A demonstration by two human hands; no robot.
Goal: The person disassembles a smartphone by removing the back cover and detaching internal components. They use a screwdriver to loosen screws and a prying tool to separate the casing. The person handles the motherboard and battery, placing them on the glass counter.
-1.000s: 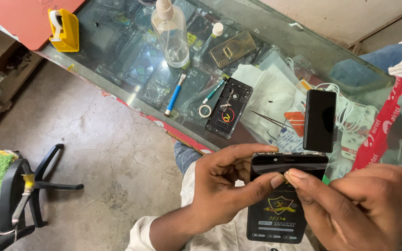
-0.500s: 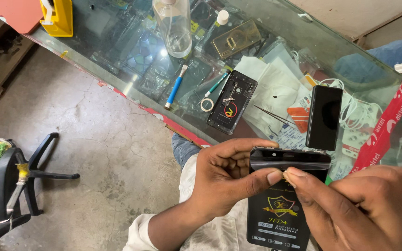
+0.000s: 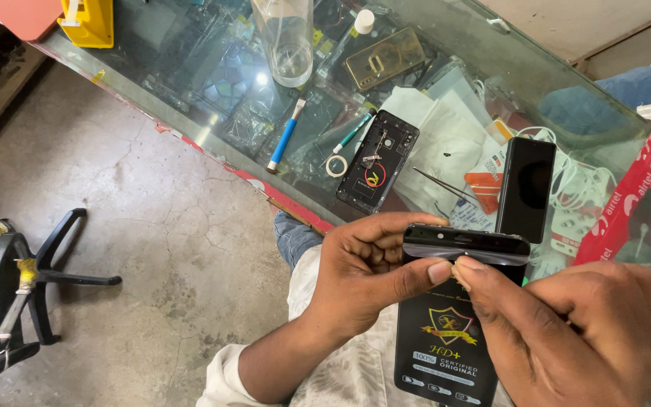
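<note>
Phone sits edge-on in the lower centre of the frame, held between both of my hands above a black packet with a gold shield print. My left hand comes in from the lower left; its fingers wrap behind the phone and its thumb presses up under the lower edge, so it is clamped on the phone. My right hand fills the lower right; its thumb tip meets the same lower edge right beside the left thumb, fingers curled, pinching at the phone's edge. I cannot tell whether it grips a film or the body itself.

Behind the hands, the glass tabletop runs diagonally from upper left to right, its near edge passing just above my left hand. Close to that edge lies an opened phone shell, with a tape ring and a blue-handled tool beside it. A dark phone lies just above the held one, with tweezers to its left on white paper. A clear bottle and a yellow box sit along the top.

Left of the tabletop edge, bare concrete floor gives open room, with a chair base at the far left.
</note>
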